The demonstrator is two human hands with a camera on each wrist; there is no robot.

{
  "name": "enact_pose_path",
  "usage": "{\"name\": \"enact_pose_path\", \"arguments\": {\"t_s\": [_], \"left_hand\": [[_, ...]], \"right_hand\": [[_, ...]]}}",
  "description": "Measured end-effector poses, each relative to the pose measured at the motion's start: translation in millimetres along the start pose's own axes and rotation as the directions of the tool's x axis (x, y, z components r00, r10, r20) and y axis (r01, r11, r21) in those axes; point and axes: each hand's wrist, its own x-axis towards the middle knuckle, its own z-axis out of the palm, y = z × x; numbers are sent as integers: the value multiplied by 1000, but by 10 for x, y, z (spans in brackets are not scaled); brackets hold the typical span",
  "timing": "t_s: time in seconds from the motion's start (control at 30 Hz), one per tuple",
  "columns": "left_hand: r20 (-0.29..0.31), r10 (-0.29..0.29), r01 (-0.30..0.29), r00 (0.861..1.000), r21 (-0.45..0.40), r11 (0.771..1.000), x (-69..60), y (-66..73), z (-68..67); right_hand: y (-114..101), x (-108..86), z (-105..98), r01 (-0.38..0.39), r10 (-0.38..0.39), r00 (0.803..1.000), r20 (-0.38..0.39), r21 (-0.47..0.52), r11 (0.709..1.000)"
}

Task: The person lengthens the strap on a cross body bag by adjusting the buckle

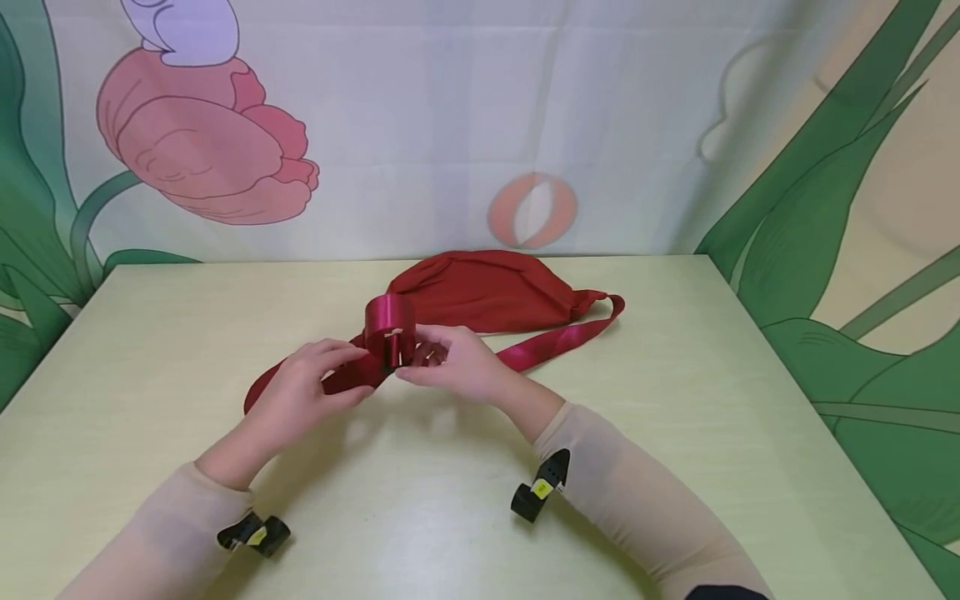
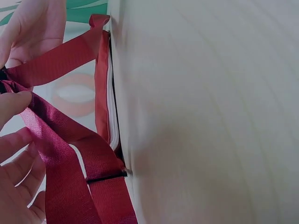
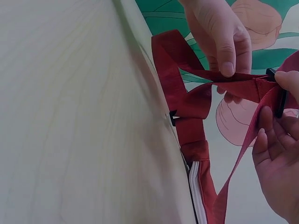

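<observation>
A dark red waist bag (image 1: 480,292) lies at the back of the table, its shiny red strap (image 1: 558,342) running forward to both hands. My left hand (image 1: 307,375) pinches the strap, thumb in front and fingers behind, as the right wrist view shows. My right hand (image 1: 461,362) holds a black strap slider (image 3: 281,100) between thumb and fingers, with webbing threaded through it. Above the hands a strap loop (image 1: 390,312) stands up. Another black slider (image 2: 107,178) sits on the strap near the bag. The bag's white zipper (image 3: 198,191) faces the hands.
The pale wooden table (image 1: 420,500) lies under everything. A printed curtain (image 1: 420,133) with flowers and leaves hangs behind it. Each forearm wears a black wrist camera, such as the right one (image 1: 540,487).
</observation>
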Motion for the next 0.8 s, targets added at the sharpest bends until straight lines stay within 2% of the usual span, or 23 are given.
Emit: {"name": "enact_pose_path", "arguments": {"t_s": [0.17, 0.3, 0.43, 0.57, 0.8], "left_hand": [[9, 18, -18, 1000, -15, 1000, 26, 13, 17], [-7, 33, -34, 999, -52, 998, 62, 57, 29], [0, 19, -19, 1000, -74, 997, 77, 76, 34], [19, -4, 5, 1000, -56, 998, 51, 59, 9], [33, -3, 5, 999, -54, 999, 27, 30, -30]], "right_hand": [[-9, 3, 9, 4, -4, 1000, 3, 11, 1000], [-19, 7, 10, 30, -30, 1000, 5, 4, 1000], [-11, 9, 10, 31, -31, 999, 10, -12, 999], [-2, 10, 2, 22, -21, 1000, 13, -30, 999], [2, 20, -7, 18, -18, 1000, 9, 6, 1000]]}}
